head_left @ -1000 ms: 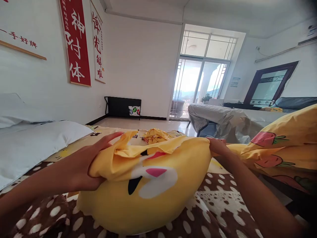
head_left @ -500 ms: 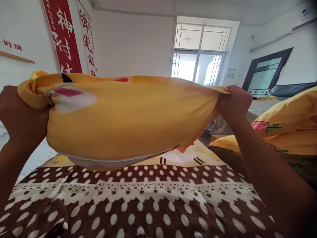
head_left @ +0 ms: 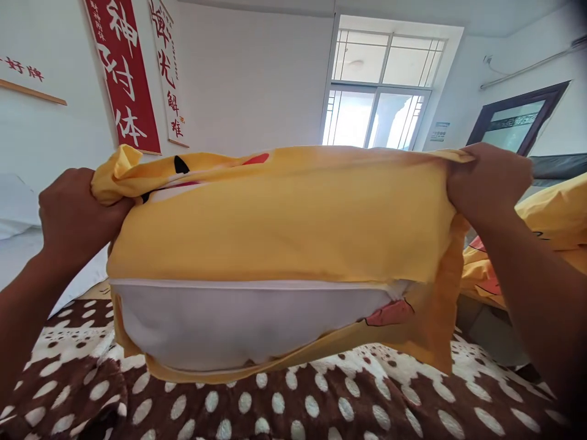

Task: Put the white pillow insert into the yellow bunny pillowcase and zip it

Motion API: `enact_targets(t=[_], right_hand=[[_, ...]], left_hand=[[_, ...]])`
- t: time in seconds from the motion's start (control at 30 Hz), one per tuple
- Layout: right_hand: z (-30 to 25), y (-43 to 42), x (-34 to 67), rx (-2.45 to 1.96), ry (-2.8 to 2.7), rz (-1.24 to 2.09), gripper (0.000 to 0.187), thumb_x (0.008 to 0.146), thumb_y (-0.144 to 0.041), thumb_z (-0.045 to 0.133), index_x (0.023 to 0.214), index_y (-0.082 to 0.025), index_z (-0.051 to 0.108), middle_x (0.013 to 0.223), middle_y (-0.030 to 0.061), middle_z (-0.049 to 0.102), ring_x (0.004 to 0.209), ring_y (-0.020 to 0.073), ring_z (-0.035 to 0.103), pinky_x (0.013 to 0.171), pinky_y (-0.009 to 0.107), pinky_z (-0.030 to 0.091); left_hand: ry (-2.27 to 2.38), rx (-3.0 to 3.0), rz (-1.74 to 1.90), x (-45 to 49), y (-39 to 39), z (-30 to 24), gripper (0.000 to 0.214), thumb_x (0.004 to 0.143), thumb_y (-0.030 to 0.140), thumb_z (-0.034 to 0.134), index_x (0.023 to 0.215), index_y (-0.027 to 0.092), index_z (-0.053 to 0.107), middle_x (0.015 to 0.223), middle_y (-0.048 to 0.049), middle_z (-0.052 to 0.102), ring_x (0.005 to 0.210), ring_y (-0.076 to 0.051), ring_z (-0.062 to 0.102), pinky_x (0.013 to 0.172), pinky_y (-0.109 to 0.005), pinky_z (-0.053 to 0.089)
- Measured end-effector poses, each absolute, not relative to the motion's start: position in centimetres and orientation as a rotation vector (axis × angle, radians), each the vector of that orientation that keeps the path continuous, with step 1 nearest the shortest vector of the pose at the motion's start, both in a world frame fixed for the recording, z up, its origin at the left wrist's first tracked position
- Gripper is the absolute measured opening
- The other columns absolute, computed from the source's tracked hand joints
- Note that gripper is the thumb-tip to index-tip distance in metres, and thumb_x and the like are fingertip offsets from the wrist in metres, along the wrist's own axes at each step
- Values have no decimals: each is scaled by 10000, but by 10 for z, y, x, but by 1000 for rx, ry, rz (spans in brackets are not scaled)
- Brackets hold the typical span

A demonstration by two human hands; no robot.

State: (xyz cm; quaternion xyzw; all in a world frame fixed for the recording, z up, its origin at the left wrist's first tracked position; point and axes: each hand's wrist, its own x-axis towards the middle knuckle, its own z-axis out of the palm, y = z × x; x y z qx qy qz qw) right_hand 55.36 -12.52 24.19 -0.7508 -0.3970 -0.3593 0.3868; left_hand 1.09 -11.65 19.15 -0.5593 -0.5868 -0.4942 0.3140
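Note:
A yellow pillowcase [head_left: 284,226] with black, red and pink printed patches is stretched between my two hands above the bed. Through its long open side shows a white pillow [head_left: 238,324] inside. My left hand [head_left: 85,214] is closed around the bunched top left corner. At the opposite top corner, my right hand [head_left: 493,183] grips the cloth in a fist. The lower right corner of the case hangs loose, and a pink printed patch shows near the opening. Fingertips of both hands are mostly hidden by the cloth and the fists.
Below lies a brown blanket [head_left: 275,403] with white dots. White bedding [head_left: 77,269] is at the left. Yellow printed bedding [head_left: 554,214] is piled at the right. Red and white scrolls hang on the wall, left of a window [head_left: 376,91].
The pillowcase has swung and stretched out, so its open side and the white pillow now face me. Both hands appear farther right, still gripping the corners.

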Motion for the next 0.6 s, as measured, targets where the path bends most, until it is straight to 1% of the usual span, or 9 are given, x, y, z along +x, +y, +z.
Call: enact_targets(t=[0.03, 0.1, 0.2, 0.27, 0.37, 0.43, 0.5, 0.53, 0.6], right_hand=[[239, -123, 556, -1947, -1022, -937, 346, 864, -194, 434, 1133, -130, 642, 967, 183, 665, 827, 202, 533, 643, 336, 226], [228, -115, 564, -2027, -1097, -989, 356, 890, -207, 396, 1143, -135, 635, 982, 192, 667, 865, 228, 542, 661, 354, 225], [202, -99, 578, -2157, -1266, -1010, 368, 913, -208, 358, 1140, -115, 632, 972, 206, 670, 915, 269, 553, 706, 387, 238], [180, -89, 581, -2146, -1402, -1016, 368, 910, -210, 367, 1151, -105, 625, 1025, 211, 665, 977, 294, 547, 757, 411, 255], [136, -78, 561, -1776, -1703, -1076, 404, 934, -264, 342, 1243, -135, 568, 1283, 179, 572, 1150, 294, 488, 904, 436, 254], [99, -71, 532, -1484, -2038, -946, 432, 959, -341, 315, 1322, -208, 506, 1388, 107, 507, 1241, 261, 442, 995, 428, 233], [60, -61, 499, -1329, -2422, -567, 454, 963, -420, 309, 1374, -290, 449, 1383, 42, 524, 1254, 222, 454, 1017, 387, 271], [43, -55, 484, -1326, -2517, -358, 466, 958, -458, 309, 1376, -305, 449, 1369, 26, 538, 1247, 211, 468, 1021, 363, 289], [16, -39, 459, -1420, -2497, -130, 519, 943, -517, 315, 1368, -260, 466, 1363, 58, 541, 1243, 223, 474, 1031, 358, 301]], left_hand=[[-1624, -1429, -1259, 14, -110, 189, 326, 641, 482, 542, 634, 195, 387, 665, 25, 385, 768, -211, 529, 756, -364, 434], [-1768, -1440, -1177, 19, -97, 181, 297, 634, 456, 552, 760, 202, 464, 738, -3, 483, 773, -229, 544, 716, -346, 443], [-1990, -1650, -1089, 23, -79, 161, 452, 637, 429, 575, 1013, 191, 503, 910, -49, 597, 827, -244, 577, 735, -345, 463], [-2106, -1801, -1013, 24, -72, 141, 573, 651, 407, 578, 1157, 162, 471, 1036, -95, 608, 889, -259, 593, 776, -366, 481], [-1969, -1847, -1057, 33, -66, 103, 678, 725, 400, 529, 1321, 115, 375, 1267, -177, 517, 1112, -304, 533, 931, -437, 444], [-1746, -2029, -1086, 46, -61, 76, 601, 811, 448, 444, 1323, 135, 407, 1330, -157, 494, 1226, -289, 461, 1042, -433, 362], [-1624, -2467, -972, 62, -53, 49, 524, 864, 512, 356, 1240, 185, 516, 1292, -99, 564, 1207, -247, 494, 1055, -366, 358], [-1618, -2673, -875, 70, -46, 36, 521, 868, 541, 337, 1192, 200, 562, 1264, -82, 597, 1172, -235, 528, 1031, -337, 383], [-1692, -2829, -770, 83, -32, 15, 565, 853, 587, 327, 1145, 188, 601, 1241, -90, 622, 1123, -241, 566, 980, -322, 421]])
